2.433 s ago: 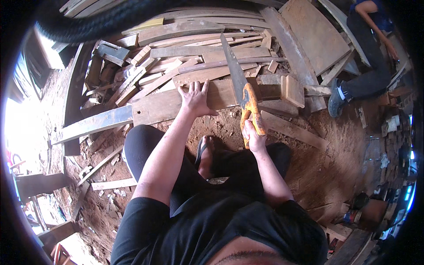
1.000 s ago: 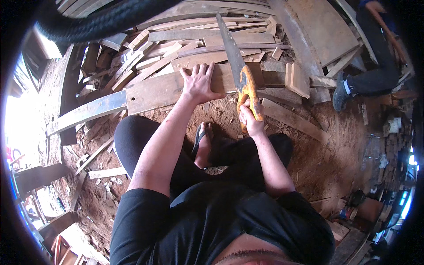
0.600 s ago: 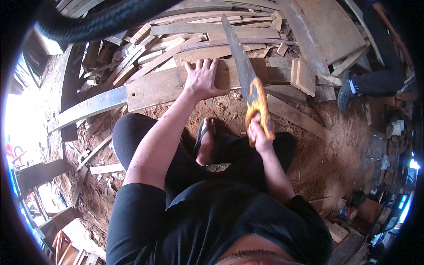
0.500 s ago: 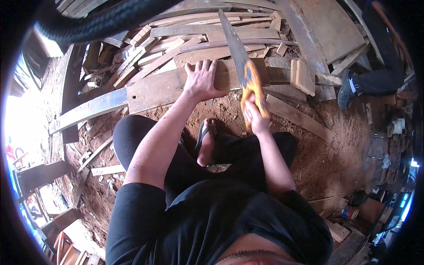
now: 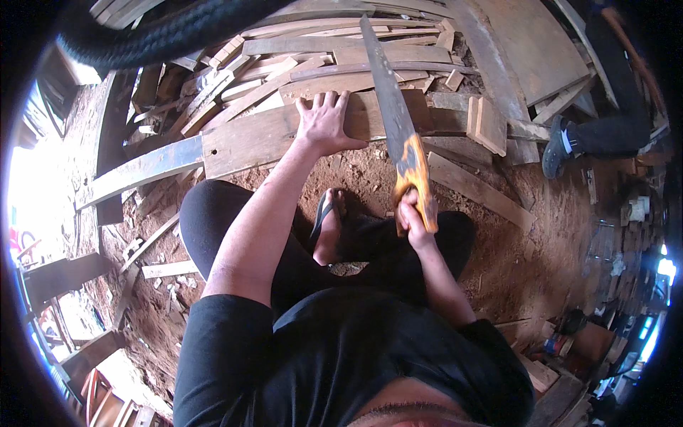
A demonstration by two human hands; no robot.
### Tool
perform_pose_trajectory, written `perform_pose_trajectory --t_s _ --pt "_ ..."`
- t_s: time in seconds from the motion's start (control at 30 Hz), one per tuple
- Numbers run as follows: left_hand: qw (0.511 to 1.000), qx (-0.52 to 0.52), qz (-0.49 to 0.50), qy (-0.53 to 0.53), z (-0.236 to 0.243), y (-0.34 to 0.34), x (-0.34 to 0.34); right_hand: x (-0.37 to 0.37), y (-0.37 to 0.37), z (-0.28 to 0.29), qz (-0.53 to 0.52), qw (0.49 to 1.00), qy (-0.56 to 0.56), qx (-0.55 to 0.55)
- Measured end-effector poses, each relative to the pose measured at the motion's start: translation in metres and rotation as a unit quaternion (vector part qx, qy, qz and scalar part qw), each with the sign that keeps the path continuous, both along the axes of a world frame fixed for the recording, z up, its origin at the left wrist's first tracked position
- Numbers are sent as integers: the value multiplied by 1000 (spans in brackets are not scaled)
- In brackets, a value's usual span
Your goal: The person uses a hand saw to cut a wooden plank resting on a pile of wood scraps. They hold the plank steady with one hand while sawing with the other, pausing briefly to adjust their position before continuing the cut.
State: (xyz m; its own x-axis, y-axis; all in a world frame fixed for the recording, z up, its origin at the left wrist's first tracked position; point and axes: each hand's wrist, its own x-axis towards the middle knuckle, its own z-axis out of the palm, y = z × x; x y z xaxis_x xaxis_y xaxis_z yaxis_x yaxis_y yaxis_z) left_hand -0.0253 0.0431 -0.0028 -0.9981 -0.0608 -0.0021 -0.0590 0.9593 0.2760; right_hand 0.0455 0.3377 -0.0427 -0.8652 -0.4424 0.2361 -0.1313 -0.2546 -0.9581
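A wide brown wooden board (image 5: 249, 143) lies crosswise in front of me, with a small dark hole near its left end. My left hand (image 5: 325, 128) presses flat on it, fingers spread toward the far edge and thumb pointing right. To the right, my right hand (image 5: 413, 213) is wrapped round the yellow and black handle of a handsaw (image 5: 390, 99). The long grey blade lies across the board near its right part, its tip pointing away over the wood pile. Whether the teeth have cut into the board cannot be made out.
Beyond the board lies a pile of loose planks and offcuts (image 5: 284, 48). A short block (image 5: 487, 126) stands at the board's right. Farther right is another person's shod foot (image 5: 557, 151). A loose plank (image 5: 480, 191) rests on the dirt floor (image 5: 512, 263). A dark braided cord (image 5: 163, 37) crosses the upper left.
My right hand has drawn the handsaw back toward me, and its handle now sits lower. My left hand stays on the board in nearly the same place.
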Motion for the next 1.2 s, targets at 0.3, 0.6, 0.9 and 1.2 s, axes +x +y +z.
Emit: perform_pose_trajectory --t_s 0.3,0.6,0.9,1.2 --pt "1000 0 -10 -12 0 -1 2 -43 -33 23 8 990 -137 -20" --pt "999 11 4 -31 3 1 -1 -71 -50 -30 -59 996 1 67" --pt "1000 4 -3 -10 -3 -1 -2 28 14 -28 -60 993 2 98" --pt "1000 -4 -10 -3 -1 -1 0 -31 -16 26 64 991 -97 -61"
